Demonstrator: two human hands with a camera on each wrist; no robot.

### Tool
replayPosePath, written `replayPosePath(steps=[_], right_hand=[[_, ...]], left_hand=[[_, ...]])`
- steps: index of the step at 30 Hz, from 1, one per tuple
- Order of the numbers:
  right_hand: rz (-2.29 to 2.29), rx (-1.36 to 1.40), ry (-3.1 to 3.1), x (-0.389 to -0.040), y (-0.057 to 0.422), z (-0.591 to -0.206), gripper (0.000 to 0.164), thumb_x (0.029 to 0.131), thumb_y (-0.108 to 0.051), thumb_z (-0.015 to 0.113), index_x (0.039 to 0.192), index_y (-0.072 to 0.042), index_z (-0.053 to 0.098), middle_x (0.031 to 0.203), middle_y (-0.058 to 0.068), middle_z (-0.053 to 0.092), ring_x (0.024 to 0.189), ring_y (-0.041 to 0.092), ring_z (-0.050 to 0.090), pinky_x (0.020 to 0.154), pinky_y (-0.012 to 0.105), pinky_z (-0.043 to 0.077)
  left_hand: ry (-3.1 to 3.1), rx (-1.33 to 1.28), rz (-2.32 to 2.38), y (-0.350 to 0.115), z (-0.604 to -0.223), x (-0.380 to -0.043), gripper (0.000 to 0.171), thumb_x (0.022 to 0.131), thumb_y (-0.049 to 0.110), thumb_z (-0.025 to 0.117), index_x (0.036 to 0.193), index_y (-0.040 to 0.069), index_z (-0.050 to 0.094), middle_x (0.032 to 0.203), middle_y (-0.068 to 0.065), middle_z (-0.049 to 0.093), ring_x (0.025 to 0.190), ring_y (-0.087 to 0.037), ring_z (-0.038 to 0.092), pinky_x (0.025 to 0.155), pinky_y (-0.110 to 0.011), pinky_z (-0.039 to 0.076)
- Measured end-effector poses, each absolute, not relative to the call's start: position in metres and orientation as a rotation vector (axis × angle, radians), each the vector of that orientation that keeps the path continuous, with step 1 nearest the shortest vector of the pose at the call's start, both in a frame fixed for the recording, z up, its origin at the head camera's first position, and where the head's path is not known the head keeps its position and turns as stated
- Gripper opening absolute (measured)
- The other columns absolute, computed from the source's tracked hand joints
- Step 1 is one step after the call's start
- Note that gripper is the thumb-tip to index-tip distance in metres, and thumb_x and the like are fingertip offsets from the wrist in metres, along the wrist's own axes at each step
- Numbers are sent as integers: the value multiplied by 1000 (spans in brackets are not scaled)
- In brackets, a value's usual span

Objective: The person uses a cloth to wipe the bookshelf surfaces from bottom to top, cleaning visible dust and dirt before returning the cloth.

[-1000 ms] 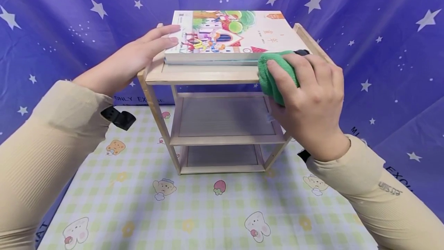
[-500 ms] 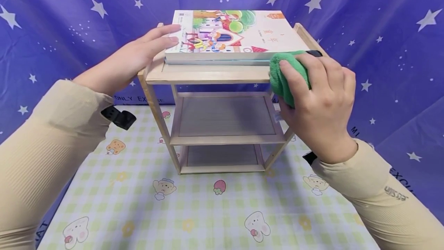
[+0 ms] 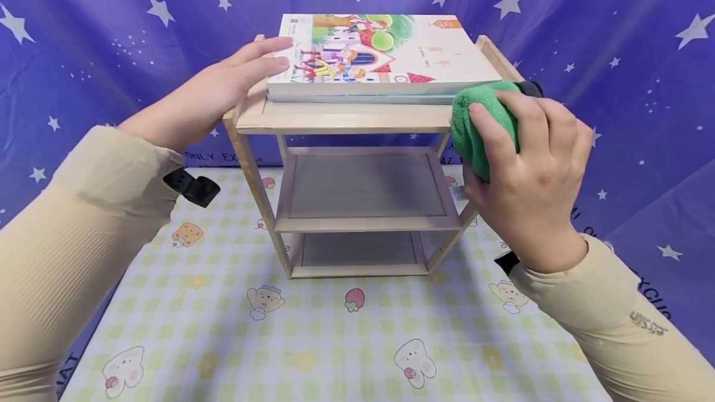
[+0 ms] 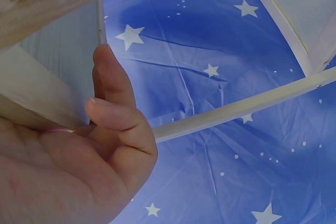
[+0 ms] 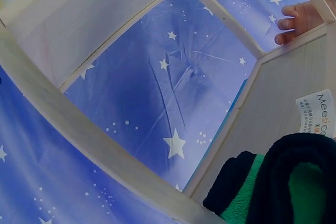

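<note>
A small wooden shelf rack (image 3: pixel 341 118) with three tiers stands upright in the head view, with a stack of books (image 3: pixel 385 54) lying flat on its top tier. My left hand (image 3: pixel 215 95) grips the rack's top left side, two fingertips reaching the edge of the upper book. The left wrist view shows other fingers (image 4: pixel 123 124) of that hand bent below the top panel. My right hand (image 3: pixel 533 172) holds a bunched green cloth (image 3: pixel 480 126) with dark edging against the front right corner of the top tier. In the right wrist view, the cloth's black edging (image 5: pixel 273 171) is close to the panel's underside.
Below the books are a middle shelf (image 3: pixel 368 185) and a bottom shelf (image 3: pixel 357 250). The rack stands on a checked tablecloth (image 3: pixel 313 340) with cartoon prints. A purple star-patterned curtain (image 3: pixel 167 61) hangs behind. A white label (image 5: pixel 317 111) is stuck under the top panel.
My right hand has slid the green cloth rightward along the top tier's front edge to its right corner. My left hand has stayed where it was.
</note>
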State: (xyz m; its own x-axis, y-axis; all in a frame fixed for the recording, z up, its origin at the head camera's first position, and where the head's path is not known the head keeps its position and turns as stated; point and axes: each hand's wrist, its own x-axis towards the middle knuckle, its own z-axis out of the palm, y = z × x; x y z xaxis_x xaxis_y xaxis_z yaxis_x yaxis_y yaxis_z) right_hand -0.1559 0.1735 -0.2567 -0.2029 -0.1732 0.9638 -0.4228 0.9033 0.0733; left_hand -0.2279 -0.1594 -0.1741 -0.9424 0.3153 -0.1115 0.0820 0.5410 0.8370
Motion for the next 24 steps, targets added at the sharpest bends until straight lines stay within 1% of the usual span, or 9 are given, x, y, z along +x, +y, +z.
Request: replayPosePath(steps=[3, 7, 11, 14, 17, 19, 24], right_hand=[[256, 464, -1768, -155, 175, -258, 36, 83, -8, 63, 119, -15, 62, 123, 17, 63, 109, 44, 50, 88, 64, 35], [290, 481, -1752, -152, 175, -258, 37, 81, -7, 64, 118, -14, 61, 124, 17, 63, 111, 44, 49, 90, 65, 35], [329, 498, -1744, -147, 175, -258, 42, 76, -1, 65, 116, -12, 61, 123, 19, 63, 113, 44, 48, 92, 67, 34], [354, 514, -1741, -143, 175, -256, 45, 71, 2, 65, 114, -10, 60, 122, 20, 62, 113, 46, 48, 93, 68, 32], [374, 537, -1737, -139, 176, -256, 46, 69, 2, 65, 113, -9, 60, 122, 21, 62, 112, 47, 47, 95, 68, 32], [385, 550, -1728, -137, 176, -256, 46, 69, 1, 65, 113, -9, 60, 121, 22, 62, 112, 47, 48, 95, 68, 32], [406, 583, -1698, -135, 177, -257, 45, 67, 0, 63, 112, -8, 60, 121, 22, 62, 111, 48, 48, 98, 65, 34]], left_hand=[[2529, 333, 1364, -159, -174, -227, 57, 99, 62, 41, 152, 53, 21, 159, 30, -16, 150, -6, -16, 123, -52, -7], [2510, 345, 1402, -158, -174, -226, 57, 100, 60, 41, 153, 50, 21, 160, 29, -15, 151, -7, -15, 124, -50, -5], [2487, 354, 1444, -156, -175, -225, 58, 100, 58, 42, 154, 47, 23, 160, 27, -16, 151, -8, -15, 125, -47, -3], [2485, 349, 1455, -155, -176, -225, 59, 100, 58, 43, 154, 46, 24, 160, 28, -15, 151, -7, -16, 125, -46, -2], [2497, 338, 1451, -155, -176, -224, 59, 99, 59, 43, 154, 46, 23, 161, 27, -14, 151, -7, -15, 125, -45, 0], [2518, 322, 1445, -155, -175, -223, 60, 99, 60, 43, 154, 45, 24, 162, 25, -11, 153, -8, -11, 125, -46, 1], [2558, 269, 1437, -156, -171, -221, 63, 98, 61, 45, 154, 46, 22, 166, 15, 4, 155, -16, 0, 124, -54, 6]])
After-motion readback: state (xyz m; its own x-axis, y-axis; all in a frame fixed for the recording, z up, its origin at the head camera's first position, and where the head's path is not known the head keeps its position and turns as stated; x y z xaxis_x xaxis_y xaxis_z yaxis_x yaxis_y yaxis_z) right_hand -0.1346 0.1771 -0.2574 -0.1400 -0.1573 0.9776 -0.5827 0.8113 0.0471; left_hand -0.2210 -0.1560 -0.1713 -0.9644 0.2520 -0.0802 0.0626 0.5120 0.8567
